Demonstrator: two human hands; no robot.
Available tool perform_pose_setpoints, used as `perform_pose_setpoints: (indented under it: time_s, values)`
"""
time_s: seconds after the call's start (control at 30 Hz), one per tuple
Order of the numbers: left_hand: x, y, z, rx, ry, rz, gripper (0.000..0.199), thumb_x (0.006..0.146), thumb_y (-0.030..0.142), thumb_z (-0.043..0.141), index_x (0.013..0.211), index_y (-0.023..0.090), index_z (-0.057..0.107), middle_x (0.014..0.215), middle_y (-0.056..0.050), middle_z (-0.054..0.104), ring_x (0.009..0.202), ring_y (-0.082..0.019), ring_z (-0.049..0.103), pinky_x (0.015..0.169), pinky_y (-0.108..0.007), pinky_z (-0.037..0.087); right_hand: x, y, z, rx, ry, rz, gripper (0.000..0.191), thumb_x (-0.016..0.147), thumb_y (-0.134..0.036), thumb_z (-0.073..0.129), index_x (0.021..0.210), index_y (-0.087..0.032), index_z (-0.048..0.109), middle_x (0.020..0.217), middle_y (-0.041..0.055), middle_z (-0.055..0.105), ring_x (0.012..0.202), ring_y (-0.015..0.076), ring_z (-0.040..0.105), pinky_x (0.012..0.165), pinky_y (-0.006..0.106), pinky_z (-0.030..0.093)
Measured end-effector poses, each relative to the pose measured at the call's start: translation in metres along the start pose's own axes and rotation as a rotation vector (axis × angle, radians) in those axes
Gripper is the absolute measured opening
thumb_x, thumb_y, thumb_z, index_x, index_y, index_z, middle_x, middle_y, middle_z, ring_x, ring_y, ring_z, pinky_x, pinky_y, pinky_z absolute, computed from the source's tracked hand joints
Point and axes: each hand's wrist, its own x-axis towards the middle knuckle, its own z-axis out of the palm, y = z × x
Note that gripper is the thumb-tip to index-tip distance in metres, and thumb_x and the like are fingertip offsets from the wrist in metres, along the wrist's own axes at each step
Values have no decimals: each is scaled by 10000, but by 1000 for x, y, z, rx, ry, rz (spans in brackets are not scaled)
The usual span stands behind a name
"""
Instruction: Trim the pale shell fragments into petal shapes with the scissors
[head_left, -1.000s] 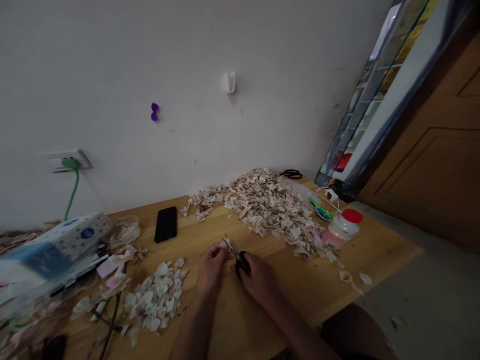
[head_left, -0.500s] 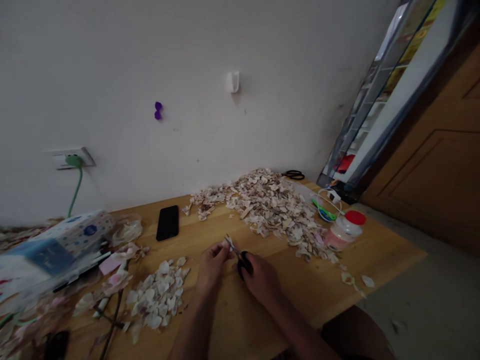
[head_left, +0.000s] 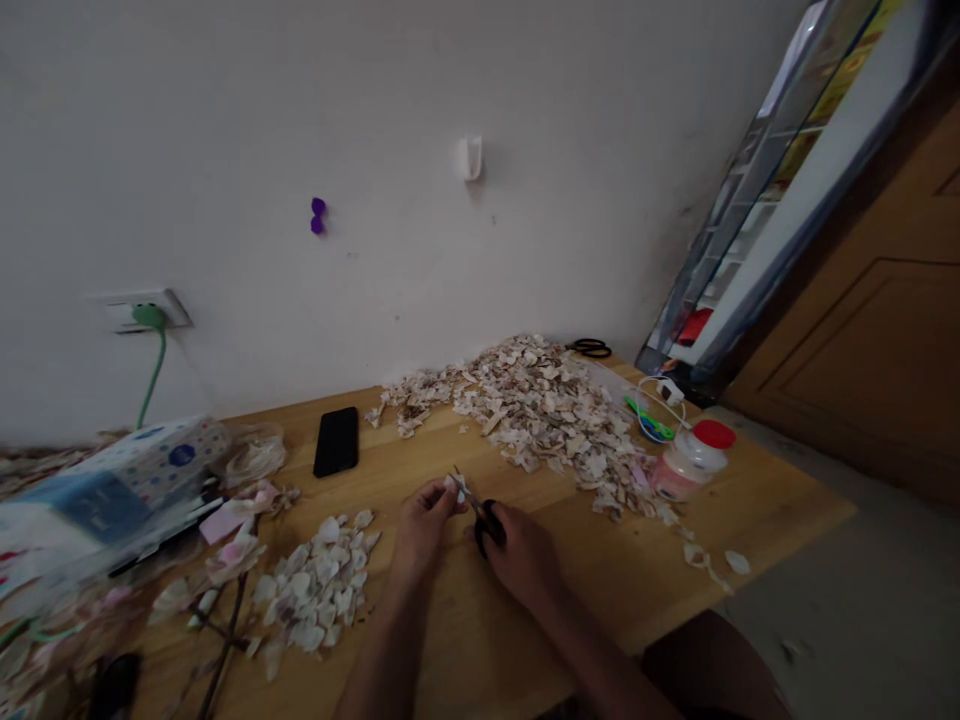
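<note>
My left hand [head_left: 424, 518] pinches a small pale petal-like piece [head_left: 454, 486] between thumb and fingertips. Black-handled scissors [head_left: 489, 524] are in my right hand [head_left: 525, 555], their slightly parted blades pointing up and left at the pale piece. Both hands are close together above the wooden table [head_left: 480, 640]. To the left of my left hand lies a small heap of whitish petal-like pieces [head_left: 322, 585]. Beyond my hands, a much bigger heap of dry, pale, petal-like scraps [head_left: 540, 400] spreads along the wall.
A black phone [head_left: 336, 442] lies near the wall. At left are a tissue pack [head_left: 127, 485] and a brown twig [head_left: 229, 640] with pink-white flowers. A red-lidded jar [head_left: 694, 460], a white cable [head_left: 651, 400] and second scissors [head_left: 591, 348] are at right.
The view has shifted very slightly. My hands stay in nearly the same place, with the scissors still against the pale piece.
</note>
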Motion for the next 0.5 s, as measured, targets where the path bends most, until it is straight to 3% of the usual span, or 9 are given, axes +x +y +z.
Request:
perform_pose_setpoints:
  time_s: [0.5]
  values:
    - [2,1,-6,127,-78,68,263,670,409,713,754,160,700,705,-30,659,634,-149,593,624,-230,452,0,2,3,-4,12,-18,223,861,-326,497,1034,-231,600,941,47,673,886,196,610,736,260,405]
